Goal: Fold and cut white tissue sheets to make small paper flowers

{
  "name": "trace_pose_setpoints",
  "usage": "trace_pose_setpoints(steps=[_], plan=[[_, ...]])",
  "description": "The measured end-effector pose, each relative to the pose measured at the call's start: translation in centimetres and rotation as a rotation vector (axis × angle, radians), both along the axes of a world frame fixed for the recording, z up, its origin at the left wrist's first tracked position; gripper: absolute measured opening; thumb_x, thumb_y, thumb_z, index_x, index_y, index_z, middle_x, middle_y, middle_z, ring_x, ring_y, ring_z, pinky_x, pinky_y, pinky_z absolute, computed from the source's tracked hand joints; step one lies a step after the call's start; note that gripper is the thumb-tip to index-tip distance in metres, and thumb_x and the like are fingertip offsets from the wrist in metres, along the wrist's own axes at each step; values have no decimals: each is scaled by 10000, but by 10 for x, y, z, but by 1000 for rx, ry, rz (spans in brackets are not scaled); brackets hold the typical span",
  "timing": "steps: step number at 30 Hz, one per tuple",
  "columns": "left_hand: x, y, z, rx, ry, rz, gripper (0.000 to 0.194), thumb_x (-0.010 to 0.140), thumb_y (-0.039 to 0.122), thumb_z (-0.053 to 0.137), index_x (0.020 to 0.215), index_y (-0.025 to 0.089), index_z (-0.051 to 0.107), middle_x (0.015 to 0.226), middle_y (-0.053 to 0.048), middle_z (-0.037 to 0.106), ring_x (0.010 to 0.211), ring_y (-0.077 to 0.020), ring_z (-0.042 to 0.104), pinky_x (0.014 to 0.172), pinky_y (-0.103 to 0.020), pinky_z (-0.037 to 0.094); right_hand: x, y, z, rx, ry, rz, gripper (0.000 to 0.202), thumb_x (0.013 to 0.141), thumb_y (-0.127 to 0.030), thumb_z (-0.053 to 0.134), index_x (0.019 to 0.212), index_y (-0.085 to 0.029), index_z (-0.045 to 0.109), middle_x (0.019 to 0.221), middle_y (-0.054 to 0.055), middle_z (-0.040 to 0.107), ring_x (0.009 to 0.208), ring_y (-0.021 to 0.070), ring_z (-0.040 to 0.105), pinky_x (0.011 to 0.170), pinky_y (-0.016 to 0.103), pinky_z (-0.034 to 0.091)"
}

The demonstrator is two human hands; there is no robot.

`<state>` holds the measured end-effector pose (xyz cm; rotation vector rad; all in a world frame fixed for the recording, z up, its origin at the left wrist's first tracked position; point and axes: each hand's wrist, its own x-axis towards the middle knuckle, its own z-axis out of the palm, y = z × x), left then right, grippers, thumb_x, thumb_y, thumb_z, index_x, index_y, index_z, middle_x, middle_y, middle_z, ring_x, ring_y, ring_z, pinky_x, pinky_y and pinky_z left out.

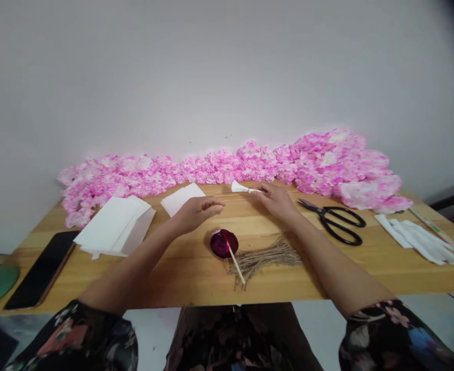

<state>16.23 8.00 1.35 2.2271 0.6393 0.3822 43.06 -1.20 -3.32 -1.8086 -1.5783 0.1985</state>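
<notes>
Between the fingers of my right hand (275,200) is a small white paper bundle (240,187), narrowed at a tie and flared at its left end. My left hand (199,211) hovers apart from it with fingers stretched toward the right; nothing shows in them. Below my hands sits a small dish of dark magenta liquid (218,245) with a thin wooden stick (237,268) leaning out of it. A bunch of brown twine pieces (269,259) lies beside the dish. Just left of my left hand is a white paper square (178,200).
Pink and white paper flowers (227,164) line the wall along the table's back. A stack of white paper (113,224) and a phone (43,268) lie left. Black-handled scissors (333,219), folded white strips (420,238) and a ruler (431,224) lie right.
</notes>
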Motion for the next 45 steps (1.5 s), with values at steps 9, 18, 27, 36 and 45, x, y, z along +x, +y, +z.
trace_pose_setpoints(steps=[9, 18, 27, 36, 45], plan=[[-43, -27, -32, -519, -94, -91, 990, 702, 325, 811, 1513, 287, 245, 1318, -139, 550, 737, -82, 532, 710, -277, 468, -4, -1, 3, 0, 60, 33, 277, 893, -415, 552, 887, -176, 691, 827, 41, 708, 731, 184, 599, 656, 291, 377], [-27, -39, -18, -232, 84, -248, 1080, 685, 387, 821, 1550, 309, 180, 1434, -138, 498, 1229, -289, 545, 1031, -443, 426, -7, -4, 20, -24, 86, -12, 241, 876, -405, 577, 930, -193, 678, 812, 22, 708, 693, 168, 594, 629, 271, 375], [-23, -38, -15, -117, 170, -288, 1036, 720, 424, 781, 1551, 293, 176, 1465, -136, 480, 1282, -300, 509, 1070, -457, 395, 1, -68, 64, -274, -352, 232, 214, 911, -216, 475, 902, -243, 687, 891, 0, 739, 774, 176, 663, 649, 274, 394], [-23, -38, -16, -175, 136, -283, 1052, 712, 372, 790, 1555, 281, 167, 1383, -147, 554, 1229, -302, 549, 1033, -469, 423, -3, -84, 28, -293, -578, 365, 229, 951, -266, 504, 784, -206, 649, 866, 57, 699, 809, 204, 645, 647, 298, 417], [-24, -39, -15, -177, 155, -276, 1051, 724, 396, 787, 1554, 293, 150, 1385, -125, 549, 1219, -284, 553, 1038, -443, 420, -15, -88, 39, -199, -468, 437, 256, 945, -382, 550, 1106, -216, 662, 1027, 85, 697, 933, 237, 630, 770, 345, 461]])
